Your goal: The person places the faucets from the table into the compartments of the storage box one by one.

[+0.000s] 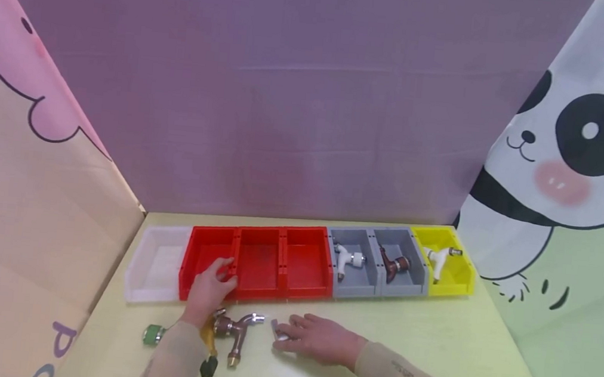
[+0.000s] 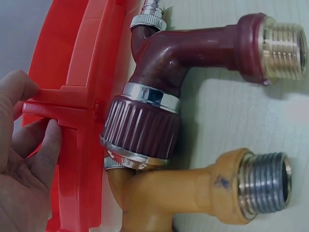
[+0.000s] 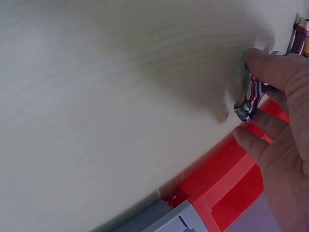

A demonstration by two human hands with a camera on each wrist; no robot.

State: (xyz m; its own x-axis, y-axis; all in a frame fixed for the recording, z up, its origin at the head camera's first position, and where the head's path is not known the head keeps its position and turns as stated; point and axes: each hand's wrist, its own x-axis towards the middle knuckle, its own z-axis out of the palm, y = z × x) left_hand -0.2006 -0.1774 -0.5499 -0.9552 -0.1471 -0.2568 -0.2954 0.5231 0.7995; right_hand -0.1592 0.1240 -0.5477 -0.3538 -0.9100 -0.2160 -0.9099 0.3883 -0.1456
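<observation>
My left hand (image 1: 209,291) reaches over the front of the red bins (image 1: 300,296). In the left wrist view its thumb and fingers pinch the wall where two red bins meet. On the table, my right hand (image 1: 321,339) holds a small chrome tap (image 3: 251,96), thumb on one side and fingers on the other; the hand covers part of it. Between the hands lies a dark brown tap (image 1: 238,334), its ribbed knob (image 2: 142,125) facing the bins in the left wrist view. Beside it is a yellow tap (image 2: 164,193), partly behind my left wrist in the head view.
A green tap knob (image 1: 152,334) shows left of my left forearm. Along the back stand a white translucent bin (image 1: 133,290), grey bins holding a white tap (image 1: 345,259) and a brown tap (image 1: 393,265), and a yellow bin (image 1: 457,286) with another white tap (image 1: 439,261).
</observation>
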